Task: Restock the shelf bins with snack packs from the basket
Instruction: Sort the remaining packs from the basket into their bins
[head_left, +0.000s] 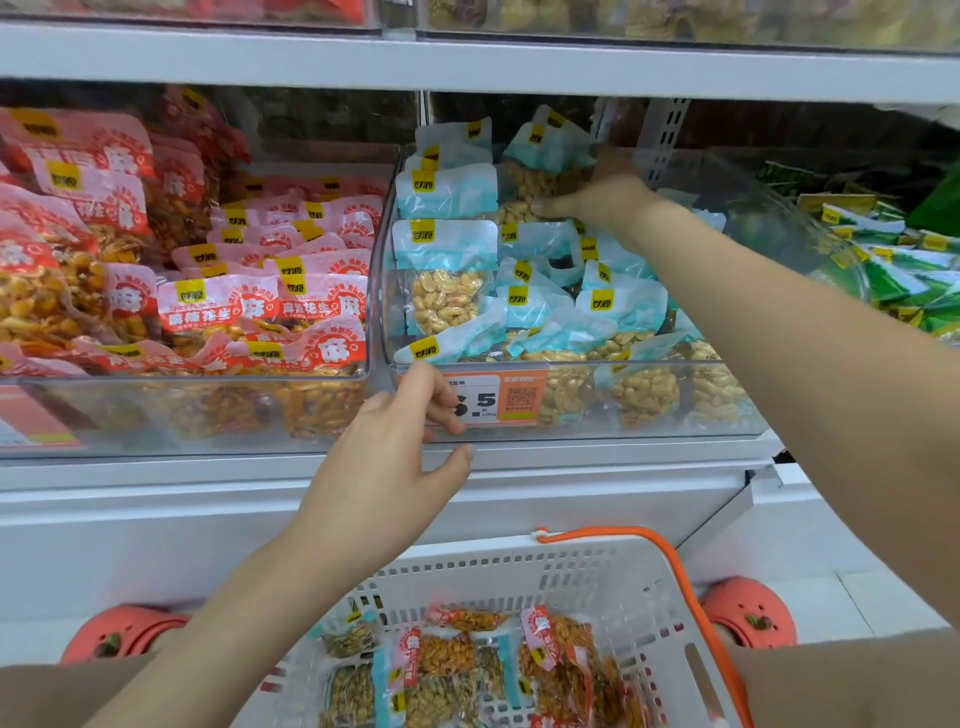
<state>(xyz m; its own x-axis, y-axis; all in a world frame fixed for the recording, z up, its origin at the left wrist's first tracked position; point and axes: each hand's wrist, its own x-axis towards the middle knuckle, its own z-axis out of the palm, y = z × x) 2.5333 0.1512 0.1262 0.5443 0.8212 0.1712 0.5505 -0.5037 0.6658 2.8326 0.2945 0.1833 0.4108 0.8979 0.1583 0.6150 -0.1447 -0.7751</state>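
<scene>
Overhead, the white shelf (467, 62) is cut off by the top edge, and the packs above it are blurred beyond reading. Below it, the clear middle bin (571, 410) is packed with blue peanut packs (447, 270), one pack (545, 171) at the back being gripped by the right hand (602, 192), whose fingertips are hidden behind it. Lower, the white basket (597, 577) of snack packs is cropped by the bottom edge, and the bin's front is touched by the left hand (395, 447) with loosely curled fingers that hold nothing, half covering the price tag (493, 400).

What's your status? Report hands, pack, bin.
Right hand gripping peanut pack at back of middle bin. Left hand open at bin front. Nothing blocking.
</scene>
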